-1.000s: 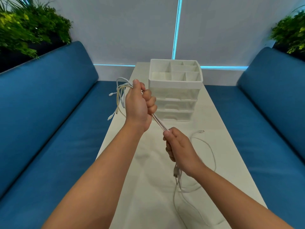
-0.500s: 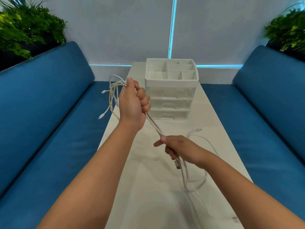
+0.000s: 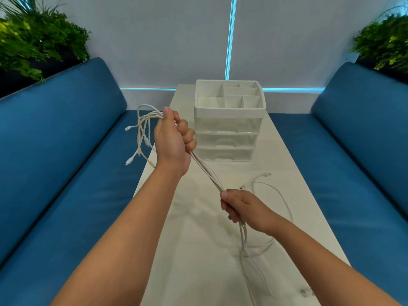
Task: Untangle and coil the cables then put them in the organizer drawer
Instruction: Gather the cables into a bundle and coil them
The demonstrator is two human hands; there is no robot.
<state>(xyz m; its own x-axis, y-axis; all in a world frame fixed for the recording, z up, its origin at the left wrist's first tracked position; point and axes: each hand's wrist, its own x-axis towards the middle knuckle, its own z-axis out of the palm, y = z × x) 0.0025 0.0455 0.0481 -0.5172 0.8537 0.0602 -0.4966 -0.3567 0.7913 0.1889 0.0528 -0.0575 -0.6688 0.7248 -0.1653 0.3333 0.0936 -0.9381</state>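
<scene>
Head view: left hand [image 3: 174,140], fingers clenched round the cables [image 3: 205,171], is raised at 11 o'clock past the desk [image 3: 287,195] edge. Right hand [image 3: 245,208] grips them at centre. Organizer [image 3: 228,122] stands at 12 o'clock, drawers closed.

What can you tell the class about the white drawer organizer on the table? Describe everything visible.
The drawer organizer looks like white and translucent plastic. Its open top tray is divided into several compartments, all apparently empty. Below sit three shut drawers, each with an arched pull recess. It stands upright at the far end of the white table, nothing touching it but the tabletop.
</scene>
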